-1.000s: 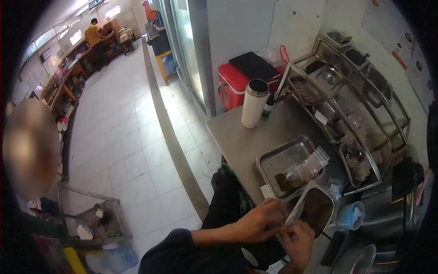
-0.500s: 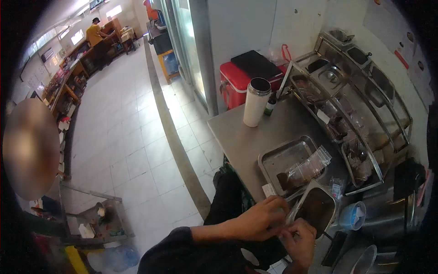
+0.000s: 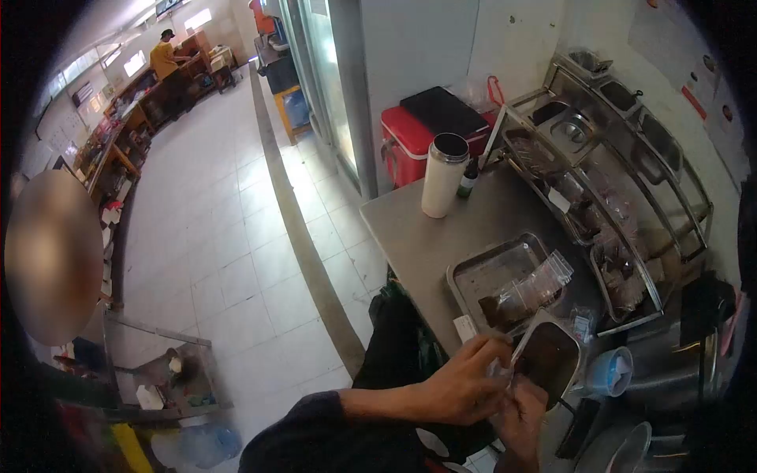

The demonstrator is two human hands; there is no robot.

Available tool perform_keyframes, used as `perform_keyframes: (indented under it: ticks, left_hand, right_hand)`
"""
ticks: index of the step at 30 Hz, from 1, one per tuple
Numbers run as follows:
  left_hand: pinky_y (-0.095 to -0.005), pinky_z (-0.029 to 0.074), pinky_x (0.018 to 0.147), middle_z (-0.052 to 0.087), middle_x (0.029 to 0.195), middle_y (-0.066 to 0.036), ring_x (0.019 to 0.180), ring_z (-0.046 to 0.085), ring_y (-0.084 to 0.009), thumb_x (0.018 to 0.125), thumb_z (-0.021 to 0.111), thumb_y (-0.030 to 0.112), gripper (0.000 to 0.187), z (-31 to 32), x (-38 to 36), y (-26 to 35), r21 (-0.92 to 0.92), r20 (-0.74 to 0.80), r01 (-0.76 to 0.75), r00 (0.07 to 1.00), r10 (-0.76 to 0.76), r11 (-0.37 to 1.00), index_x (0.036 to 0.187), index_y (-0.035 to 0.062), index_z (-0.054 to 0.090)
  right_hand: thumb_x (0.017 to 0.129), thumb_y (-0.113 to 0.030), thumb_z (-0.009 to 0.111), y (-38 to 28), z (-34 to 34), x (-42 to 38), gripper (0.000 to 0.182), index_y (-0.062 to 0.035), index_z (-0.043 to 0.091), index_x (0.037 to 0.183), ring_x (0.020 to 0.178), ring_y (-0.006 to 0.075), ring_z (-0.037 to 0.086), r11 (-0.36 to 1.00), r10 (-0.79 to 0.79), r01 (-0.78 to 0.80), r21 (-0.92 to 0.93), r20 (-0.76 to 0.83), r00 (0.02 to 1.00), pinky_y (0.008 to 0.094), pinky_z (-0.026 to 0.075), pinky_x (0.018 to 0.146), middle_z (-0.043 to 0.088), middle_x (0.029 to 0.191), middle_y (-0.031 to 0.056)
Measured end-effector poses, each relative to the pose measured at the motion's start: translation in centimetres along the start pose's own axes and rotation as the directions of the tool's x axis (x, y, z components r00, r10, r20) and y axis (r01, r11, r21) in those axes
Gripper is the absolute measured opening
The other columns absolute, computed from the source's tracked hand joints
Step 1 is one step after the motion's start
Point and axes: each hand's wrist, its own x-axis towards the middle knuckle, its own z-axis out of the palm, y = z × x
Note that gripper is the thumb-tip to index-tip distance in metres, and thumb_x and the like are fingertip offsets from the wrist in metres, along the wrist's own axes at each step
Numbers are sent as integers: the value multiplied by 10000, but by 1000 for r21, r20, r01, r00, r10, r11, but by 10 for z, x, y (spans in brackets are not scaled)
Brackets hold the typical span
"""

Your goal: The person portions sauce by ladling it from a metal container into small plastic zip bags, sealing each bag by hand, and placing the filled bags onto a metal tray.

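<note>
My left hand (image 3: pixel 471 382) is closed, with its fingertips pinching a small clear plastic bag (image 3: pixel 497 369). My right hand (image 3: pixel 522 418) is closed on the bag's lower side, close against the left; the fingers hide most of the bag. Just beyond them stands a deep steel pan (image 3: pixel 582 347) with dark brown contents (image 3: pixel 548 355). Behind it, a shallow steel tray (image 3: pixel 473 272) holds a row of overlapping clear zip bags (image 3: pixel 532 288) with brown stuff at one end.
On the steel table (image 3: pixel 410 229) stand a cream tumbler (image 3: pixel 444 177) and a small dark bottle (image 3: pixel 467 180). A metal rack (image 3: pixel 583 185) with pans and bags is at right. A blue-white tub (image 3: pixel 609 370) sits near my right hand. Behind is a red cooler (image 3: pixel 402 142). Far off, a person (image 3: pixel 164 59) stands.
My hands have shifted slightly and turned at the fingertips, and more of the clear plastic shows between them. The pan, tray and other things stay put.
</note>
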Motion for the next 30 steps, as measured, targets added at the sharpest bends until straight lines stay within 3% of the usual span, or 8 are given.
perform_keyframes:
  ticks: [6,12,15,16,19,23,27,30]
  left_hand:
    - [-583,359,1044,498,1135,-164,1262,428,-413,647,771,106,165,-1,1,-3,227,-102,36,995,-13,973,717,41,636]
    - [-599,335,1066,512,1156,-157,1288,417,-419,642,765,93,157,-1,-8,-6,270,-60,67,997,-53,960,704,49,628]
    - [-611,335,1061,496,1244,-152,1335,365,-428,627,816,126,275,-3,-5,-5,185,-114,183,980,-164,966,840,68,652]
    - [-617,337,1056,488,1286,-149,1355,341,-431,617,843,144,340,-5,-2,-2,139,-145,238,965,-218,961,898,78,662]
    - [-617,332,1066,430,1389,-143,1386,279,-441,615,883,194,453,-5,13,11,336,101,142,977,-185,931,1008,125,668]
    - [-508,448,983,625,1151,-86,1177,557,-318,643,833,105,308,-8,4,-11,273,267,-18,962,-58,962,924,131,710]
    - [-417,513,827,673,987,-44,966,645,-264,605,810,50,276,-3,3,-10,195,150,71,984,-101,978,857,111,714]
    - [-388,522,776,668,975,-56,936,646,-276,575,815,46,331,-4,3,-9,193,127,105,983,-131,976,886,94,711]
  right_hand:
    - [772,-48,651,-6,-2,1,97,-24,558,755,623,270,542,885,-64,-18,-466,-159,985,381,403,559,526,719,110]
    - [685,3,735,-12,-12,6,185,-34,618,824,716,278,605,917,-68,-58,-394,-298,952,380,486,631,553,769,98]
    - [714,40,718,-12,-21,4,161,-16,667,856,689,184,620,908,-106,-31,-418,-299,948,315,489,555,591,790,100]
    - [710,25,730,-14,-26,5,174,-25,664,862,707,212,622,932,-48,-35,-360,-221,974,335,495,585,593,806,94]
    - [706,-11,758,-15,-40,2,201,-47,660,879,751,265,627,979,24,-25,-202,-9,1000,372,508,643,599,842,80]
    - [723,-45,774,-13,-28,-2,199,-57,673,894,756,259,638,987,-26,24,-159,-9,1000,366,516,642,623,884,76]
    - [719,-54,783,-20,-19,-6,210,-47,678,900,728,238,648,998,-12,2,-66,-159,987,355,531,648,662,971,76]
    - [759,-108,777,-12,-12,-8,220,-38,669,937,700,221,649,955,-189,148,-257,-142,972,341,538,650,682,1032,88]
